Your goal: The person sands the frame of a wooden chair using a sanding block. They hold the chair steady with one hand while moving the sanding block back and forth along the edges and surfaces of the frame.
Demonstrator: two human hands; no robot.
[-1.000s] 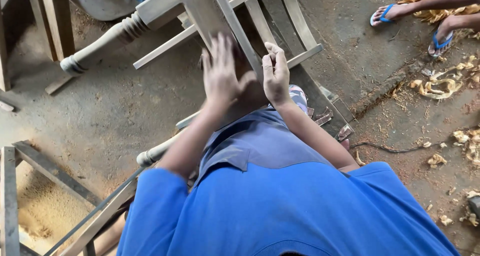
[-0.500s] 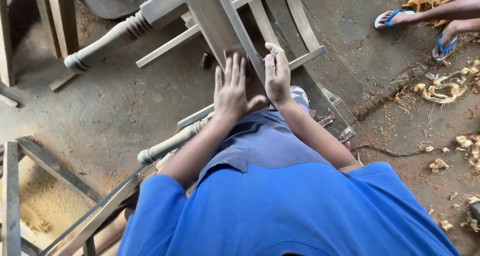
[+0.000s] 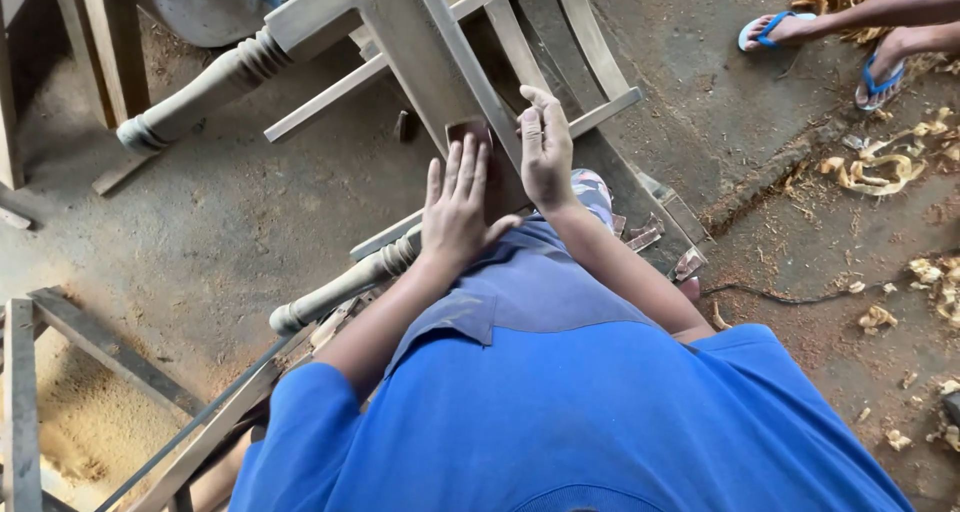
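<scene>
An unfinished wooden chair (image 3: pixel 400 32) lies tipped over on the ground in front of me, its turned legs (image 3: pixel 200 92) pointing left. My left hand (image 3: pixel 462 207) lies flat on a broad chair rail and presses a brown piece of sandpaper (image 3: pixel 470 132) under its fingertips. My right hand (image 3: pixel 547 147) rests just to the right, fingers together, clasping the edge of the same rail. A second turned leg (image 3: pixel 340 292) runs beneath my left forearm.
Another person's feet in blue flip-flops (image 3: pixel 780 27) stand at the top right, beside curled wood shavings (image 3: pixel 870 172). A wooden frame (image 3: pixel 20 392) and a sawdust pile (image 3: pixel 70 422) lie at the lower left. A thin cable (image 3: pixel 770 297) crosses the dirt floor.
My left hand has slid back toward me along the rail with the sandpaper. The right hand has stayed on the rail's edge.
</scene>
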